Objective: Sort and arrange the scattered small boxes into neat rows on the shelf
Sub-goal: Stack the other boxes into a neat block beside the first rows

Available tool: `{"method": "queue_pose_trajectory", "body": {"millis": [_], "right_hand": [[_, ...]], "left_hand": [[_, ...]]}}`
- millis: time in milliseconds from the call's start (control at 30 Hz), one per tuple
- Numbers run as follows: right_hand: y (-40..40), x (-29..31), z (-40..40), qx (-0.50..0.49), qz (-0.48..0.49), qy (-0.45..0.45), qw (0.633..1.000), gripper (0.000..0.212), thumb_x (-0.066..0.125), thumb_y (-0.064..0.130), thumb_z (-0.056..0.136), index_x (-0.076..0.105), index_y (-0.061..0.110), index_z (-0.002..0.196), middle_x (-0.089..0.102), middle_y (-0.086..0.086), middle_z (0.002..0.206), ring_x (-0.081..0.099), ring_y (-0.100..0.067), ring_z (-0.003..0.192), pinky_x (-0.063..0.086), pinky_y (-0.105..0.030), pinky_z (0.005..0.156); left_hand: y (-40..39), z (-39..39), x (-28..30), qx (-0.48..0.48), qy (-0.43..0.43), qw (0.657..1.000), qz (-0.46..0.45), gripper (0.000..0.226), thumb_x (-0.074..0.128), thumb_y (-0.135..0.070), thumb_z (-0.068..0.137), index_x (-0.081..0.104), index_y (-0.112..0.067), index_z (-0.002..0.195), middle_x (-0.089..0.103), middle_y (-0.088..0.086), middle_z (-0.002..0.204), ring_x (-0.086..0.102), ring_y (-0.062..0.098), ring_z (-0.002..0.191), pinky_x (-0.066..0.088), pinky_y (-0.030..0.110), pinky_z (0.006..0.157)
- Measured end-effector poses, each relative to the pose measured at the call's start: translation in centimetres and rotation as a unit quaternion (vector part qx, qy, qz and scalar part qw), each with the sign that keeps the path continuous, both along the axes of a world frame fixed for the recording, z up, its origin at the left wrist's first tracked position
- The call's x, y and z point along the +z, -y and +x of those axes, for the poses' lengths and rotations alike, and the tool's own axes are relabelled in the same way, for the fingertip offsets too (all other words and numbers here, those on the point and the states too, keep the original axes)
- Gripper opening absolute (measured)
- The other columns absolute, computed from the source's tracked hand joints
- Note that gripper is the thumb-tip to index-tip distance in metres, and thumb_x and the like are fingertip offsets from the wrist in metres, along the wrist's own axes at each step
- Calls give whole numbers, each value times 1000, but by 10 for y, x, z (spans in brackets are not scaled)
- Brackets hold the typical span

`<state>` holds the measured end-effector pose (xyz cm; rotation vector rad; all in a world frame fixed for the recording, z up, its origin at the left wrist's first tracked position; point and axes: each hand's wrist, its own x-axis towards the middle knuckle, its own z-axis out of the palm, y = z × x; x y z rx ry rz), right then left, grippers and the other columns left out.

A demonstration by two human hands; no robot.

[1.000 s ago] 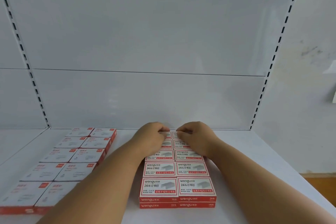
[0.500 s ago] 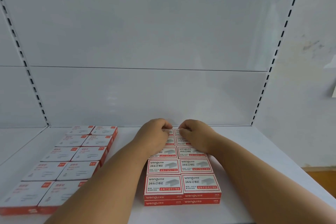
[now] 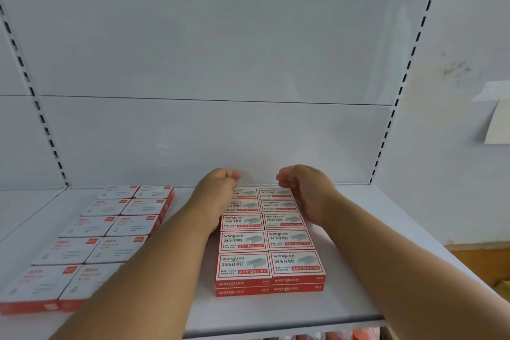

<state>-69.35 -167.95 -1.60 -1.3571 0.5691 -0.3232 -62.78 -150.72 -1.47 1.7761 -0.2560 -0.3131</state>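
Hands above back of staple block, holding nothing.

Left hand (image 3: 220,188) hovers with fingers curled into a loose fist, grip together and empty; right hand (image 3: 303,188) hovers with fingers loosely bent, grip apart, empty. Both sit over the rear of the staple boxes (image 3: 269,240) at mid-shelf (image 3: 358,270). Count: two columns, five rows on top, ten visible; front edge shows a second layer beneath, so likely twenty. Paper-clip boxes (image 3: 105,232) at left: two columns, five rows, ten on top; layers cannot tell. Judged step: final squaring of the staple block. Next move calls for checking edges flush; no loose boxes in view.
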Motion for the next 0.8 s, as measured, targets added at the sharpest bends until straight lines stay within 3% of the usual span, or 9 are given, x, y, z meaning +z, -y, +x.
{"method": "queue_pose_trajectory", "body": {"millis": [67, 200, 333, 467, 567, 800], "right_hand": [[-5, 1, -2, 12, 11, -12, 1000, 22, 55, 8, 86, 69, -2, 100, 63, -16, 99, 64, -31, 74, 60, -42, 64], [-11, 2, 0, 16, -14, -15, 1000, 20, 56, 10, 85, 70, 3, 96, 69, -18, 99, 68, -34, 77, 57, -57, 79], [-11, -1, 3, 20, -15, -15, 1000, 24, 57, 18, 87, 69, 3, 102, 72, -14, 101, 69, -30, 80, 59, -47, 77], [-13, 0, 3, 45, -23, -30, 998, 31, 57, 26, 87, 71, 3, 103, 72, -11, 95, 69, -26, 71, 58, -31, 60], [-13, 0, 3, 46, -40, -38, 997, 33, 56, 28, 86, 72, 4, 101, 72, -12, 94, 69, -23, 65, 58, -29, 57], [-17, 0, 2, 52, -77, -46, 995, 32, 54, 29, 88, 73, 6, 101, 75, -8, 99, 68, -22, 71, 57, -29, 61]], "left_hand": [[1, 0, -1, -10, -3, 1000, -20, 27, 48, -7, 96, 67, -22, 106, 68, 4, 109, 70, 26, 91, 60, 44, 81], [0, -6, 1, -38, -7, 999, -16, 27, 46, -9, 98, 64, -22, 112, 68, 2, 107, 72, 24, 87, 60, 32, 65], [-2, -7, 1, -45, -25, 998, -27, 26, 45, -10, 98, 66, -22, 109, 70, 4, 104, 73, 25, 86, 61, 37, 72], [-1, -5, 0, -50, -24, 998, -23, 27, 46, -10, 97, 67, -23, 106, 70, 2, 105, 73, 24, 86, 62, 40, 75], [0, -5, 0, -54, -19, 998, -13, 26, 46, -11, 98, 67, -23, 107, 70, 1, 104, 74, 22, 84, 62, 39, 74], [-2, -8, 1, -66, -15, 998, 8, 24, 47, -15, 98, 68, -24, 103, 73, 5, 97, 74, 23, 80, 62, 38, 71]]}}
